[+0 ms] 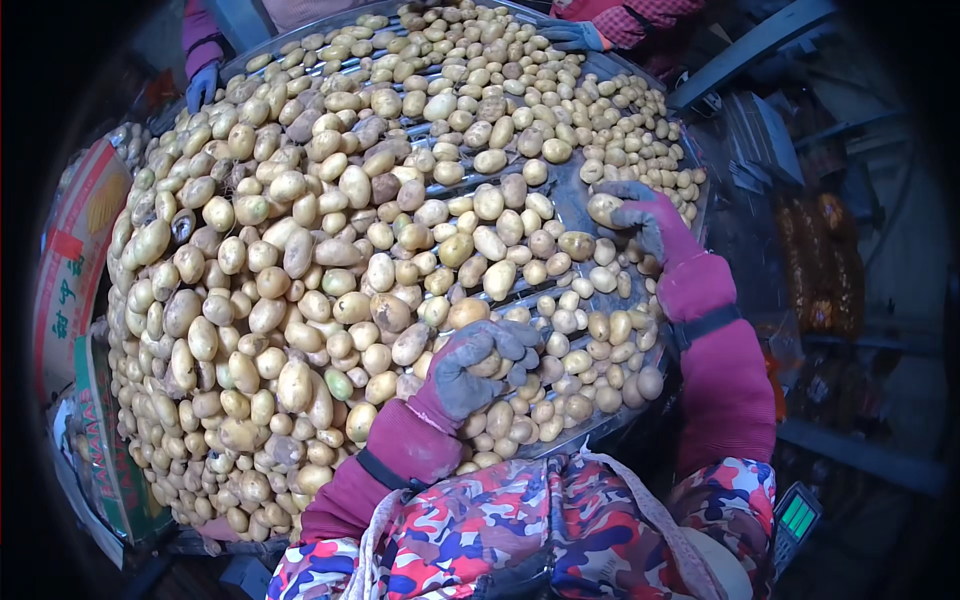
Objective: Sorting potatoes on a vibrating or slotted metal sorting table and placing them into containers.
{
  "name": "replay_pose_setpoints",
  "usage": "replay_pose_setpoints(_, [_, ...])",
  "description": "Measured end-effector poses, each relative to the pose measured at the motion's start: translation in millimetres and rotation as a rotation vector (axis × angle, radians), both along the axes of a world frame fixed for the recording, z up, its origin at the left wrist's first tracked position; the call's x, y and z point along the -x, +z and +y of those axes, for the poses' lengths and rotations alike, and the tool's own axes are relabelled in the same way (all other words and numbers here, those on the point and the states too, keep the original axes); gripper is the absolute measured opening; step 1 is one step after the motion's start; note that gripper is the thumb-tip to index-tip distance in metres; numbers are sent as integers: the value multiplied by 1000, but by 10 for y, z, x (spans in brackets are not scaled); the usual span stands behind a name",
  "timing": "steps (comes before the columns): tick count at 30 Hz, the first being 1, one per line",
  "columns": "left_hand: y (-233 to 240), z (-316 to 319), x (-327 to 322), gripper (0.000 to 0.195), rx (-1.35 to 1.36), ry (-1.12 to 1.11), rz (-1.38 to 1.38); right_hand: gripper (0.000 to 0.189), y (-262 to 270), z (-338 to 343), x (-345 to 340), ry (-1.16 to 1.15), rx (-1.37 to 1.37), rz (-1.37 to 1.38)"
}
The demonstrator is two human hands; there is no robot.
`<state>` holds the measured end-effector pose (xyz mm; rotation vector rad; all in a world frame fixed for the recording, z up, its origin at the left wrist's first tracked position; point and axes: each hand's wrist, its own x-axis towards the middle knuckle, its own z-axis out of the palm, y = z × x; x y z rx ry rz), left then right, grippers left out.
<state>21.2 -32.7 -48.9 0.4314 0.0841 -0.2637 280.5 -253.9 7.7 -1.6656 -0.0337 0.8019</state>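
Observation:
A broad heap of potatoes [292, 382] covers a slatted metal sorting table [525, 291], its bars showing through gaps. My left hand [484, 367], in a grey glove, curls around a potato [489, 365] over the near part of the table. Farther right, my right hand [637, 214], also gloved, holds a potato [603, 210] by its fingertips beside a bare strip of the dark surface. Larger potatoes lie mostly at the left, smaller ones at the right. One hollow, dark potato [182, 225] sits among those at the left.
Across the table are a co-worker's gloved hand [201, 86] at the left and another gloved hand [574, 34] at the right. Cardboard boxes [79, 270] stand along the left edge. A metal beam [750, 52] slants at the upper right; a device with a lit display [796, 517] is at the lower right.

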Motion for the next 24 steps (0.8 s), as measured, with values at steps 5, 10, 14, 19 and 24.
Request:
replay_pose_setpoints(5, [-64, 5, -16, 40, 49, -7, -85, 40, 156, -61, 244, -66, -7, 36])
replay_pose_setpoints(10, [-34, 1, -34, 40, 33, -1, -77, 34, 94, -16, 238, 112, 483, -385])
replay_pose_setpoints(14, [-97, -21, -75, 41, 118, -20, -87, 34, -576, 203, 282, 534, 966, -1044])
replay_pose_setpoints(19, [-112, 13, -64, 42, 168, 67, 8, 29, -94, 377, 359, 198, 250, -26])
replay_pose_setpoints(24, [-5, 24, -58, 45, 111, 19, 61, 29, 360, 505, 825, 150, -86, 233])
